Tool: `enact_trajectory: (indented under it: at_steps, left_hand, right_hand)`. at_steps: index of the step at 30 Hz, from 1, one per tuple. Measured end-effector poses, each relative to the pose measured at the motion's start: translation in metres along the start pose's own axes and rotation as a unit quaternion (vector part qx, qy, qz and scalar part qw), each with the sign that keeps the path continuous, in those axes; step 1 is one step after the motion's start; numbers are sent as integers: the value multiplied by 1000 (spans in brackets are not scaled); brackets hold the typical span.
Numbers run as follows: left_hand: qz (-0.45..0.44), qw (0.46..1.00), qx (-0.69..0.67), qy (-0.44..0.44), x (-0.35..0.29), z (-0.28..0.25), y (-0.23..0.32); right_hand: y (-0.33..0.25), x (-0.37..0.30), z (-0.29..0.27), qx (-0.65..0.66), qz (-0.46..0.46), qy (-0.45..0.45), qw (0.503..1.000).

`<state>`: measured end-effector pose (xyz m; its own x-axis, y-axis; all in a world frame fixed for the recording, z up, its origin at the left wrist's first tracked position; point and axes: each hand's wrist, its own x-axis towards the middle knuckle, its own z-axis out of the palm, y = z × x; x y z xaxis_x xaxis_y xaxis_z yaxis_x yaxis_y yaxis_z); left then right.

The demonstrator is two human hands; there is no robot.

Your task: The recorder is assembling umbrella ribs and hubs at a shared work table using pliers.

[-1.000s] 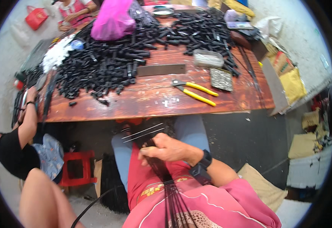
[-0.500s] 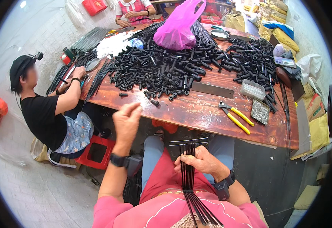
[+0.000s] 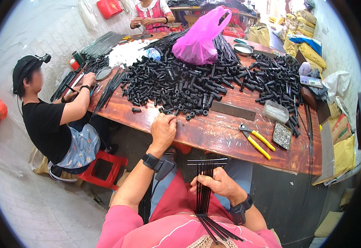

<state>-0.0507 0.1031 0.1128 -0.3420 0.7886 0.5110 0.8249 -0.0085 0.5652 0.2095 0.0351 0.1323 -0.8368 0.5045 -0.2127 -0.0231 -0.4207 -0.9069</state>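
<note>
Bench (image 3: 213, 133): reddish-brown wood, scuffed, spans the view, bare strip along the near edge. Seated co-worker (image 3: 44, 128) at left: black T-shirt, cap, both hands at the bench's left end. Second person (image 3: 153, 16) across the far side: checked top, hands close together. Main pile (image 3: 172, 84) of black plastic parts: covers the bench centre-left. Smaller heap (image 3: 275, 78) of similar parts to its right. Red stool (image 3: 104, 167) under the co-worker.

Pink plastic bag (image 3: 195, 49): sits on the back of the main pile. Rod bundle (image 3: 203, 200): thin, black, held over the lap, off the bench; narrows below the grip, then splays over a pink shirt.

Right hand (image 3: 215, 182): wrapped round the rod bundle, thumb across it. Left hand (image 3: 164, 128): fingers curled, at the bench's near edge, just in front of the main pile; unclear whether anything is pinched.

Metal bar (image 3: 233, 110): flat on the bench, right of the main pile's front. Pliers (image 3: 258, 147): yellow handles spread, nearer than the bar. Clear box (image 3: 276, 111): beside the smaller heap. Square tray (image 3: 281, 146): tiny metal bits inside, right of the pliers. Pale strips (image 3: 219, 159): thin, two, crosswise at the bundle's upper end. Loose black part (image 3: 136, 110): lies left of the left hand.
</note>
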Motion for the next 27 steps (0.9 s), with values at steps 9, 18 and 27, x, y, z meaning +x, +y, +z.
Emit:
enact_trajectory:
  at_steps: [9,18,27]
  left_hand:
    - [58,996,-8,62,55,-7,-7]
    - [130,966,219,-52,191,20,-38]
    - [149,951,267,-46,200,59,-52]
  right_hand:
    - [-1,-1,-8,-4,-10,-1,1000]
    - [-6,3,-13,3,15,11,1000]
    - [-4,-1,-13,7,17,45,999]
